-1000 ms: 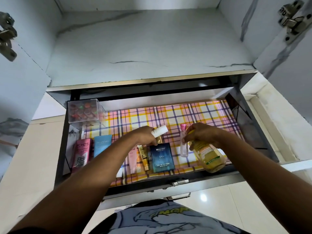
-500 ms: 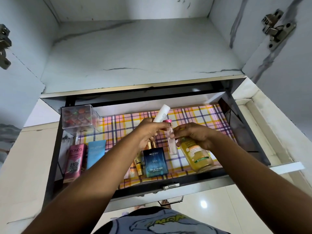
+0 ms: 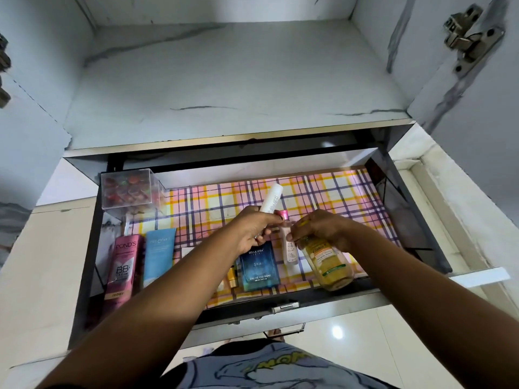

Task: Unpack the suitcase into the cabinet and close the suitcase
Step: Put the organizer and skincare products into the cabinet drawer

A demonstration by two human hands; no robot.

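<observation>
**Plaid-lined drawer, both hands over the toiletries**

Plaid liner [image 3: 323, 192] in pink, yellow and purple covered the floor of the pulled-out drawer [image 3: 415, 220], which sat below a grey marble-look cabinet shelf [image 3: 224, 80]. A clear box [image 3: 127, 188] of small coloured items stood at the back-left corner. Along the left lay a pink Pond's BB tube [image 3: 121, 265] w/ a light blue tube [image 3: 158, 255] just beside it. A blue cologne box [image 3: 259, 266] lay near the front edge, center, partly under the left wrist. Both forearms crossed the drawer front and blocked the middle of the row.

Left hand [image 3: 250, 234] had fingers curled round a white tube [image 3: 271, 197], which stuck up and back, tilted, above the liner. Right hand [image 3: 323, 231] gripped the neck of a yellow bottle [image 3: 327, 262], label up, its base toward the drawer front; fingertips of the same hand also pinched a small clear bottle w/ pink cap [image 3: 289, 248], between the two hands. Couldn't tell if either bottle rested on the liner.

Small gold-capped items [image 3: 231, 276] left of the cologne box were mostly hidden by the left arm. Suitcase not in view. A hinge [image 3: 469, 35] showed top right; another at left was cut off by the frame.
</observation>
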